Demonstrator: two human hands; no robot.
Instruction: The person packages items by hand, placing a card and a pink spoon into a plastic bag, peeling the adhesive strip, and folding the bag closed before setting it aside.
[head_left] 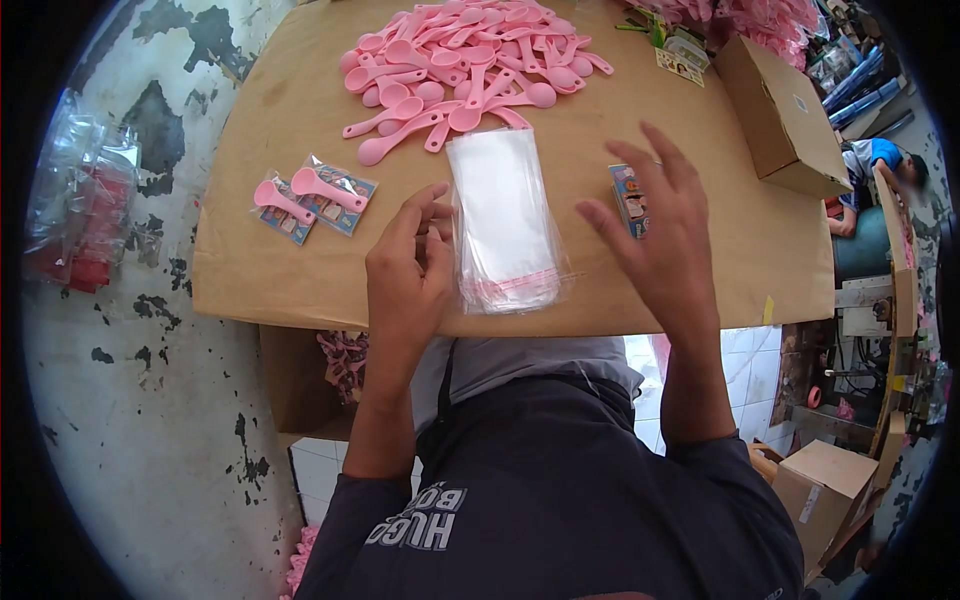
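Note:
A stack of clear plastic bags (pixel 503 222) lies on the brown cardboard work surface (pixel 270 270) in front of me. My left hand (pixel 408 275) rests at the stack's left edge, fingers touching it. My right hand (pixel 655 230) hovers open to the right of the stack, fingers spread, over a small pile of printed cards (pixel 628 197). A heap of pink plastic spoons (pixel 465 65) lies further back. Two packed spoons in bags (pixel 315 197) lie to the left.
A brown cardboard box (pixel 782 115) stands at the back right, with more pink items (pixel 760 20) behind it. Another box (pixel 825 490) sits on the floor at lower right. A person in blue (pixel 880 160) is at the far right. Red packaged goods (pixel 75 200) lie left.

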